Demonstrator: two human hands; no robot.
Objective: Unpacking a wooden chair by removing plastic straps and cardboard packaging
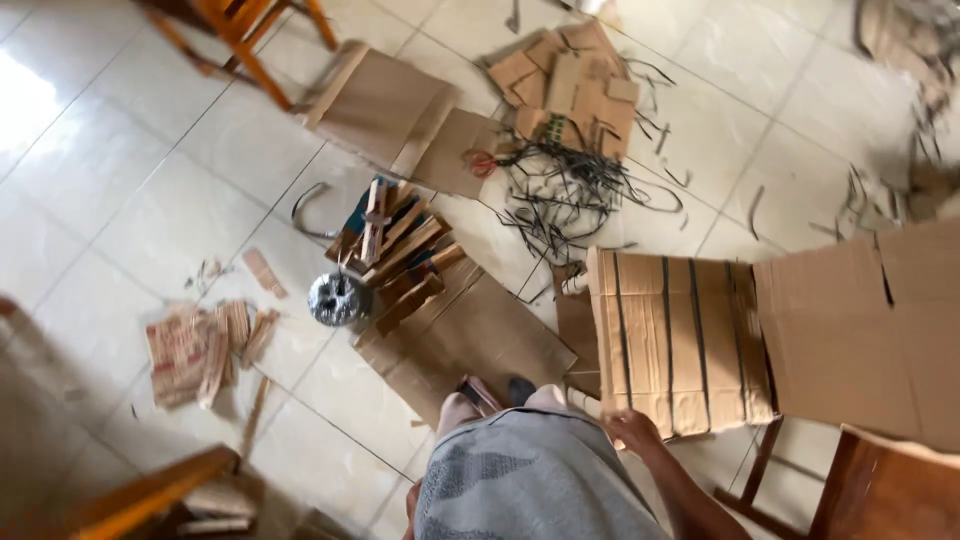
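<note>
My right hand [630,430] is at the lower left corner of a bundle of brown cardboard sheets [680,340] bound with black straps, fingers curled on its edge. The bundle rests beside a large flat cardboard sheet [870,320] on the right. Only a sliver of my left hand [411,498] shows next to my knee, the rest hidden by grey patterned clothing [530,480]. My foot stands on a flat cardboard sheet [470,340] on the tiled floor.
A pile of cardboard strips [400,250] and a silvery roll [338,298] lie ahead. Red-handled scissors [482,162] sit by tangled black straps [570,190]. Cut cardboard pieces [575,85], printed scraps [200,350], and wooden chairs [240,30] [150,490] [880,490] surround the spot.
</note>
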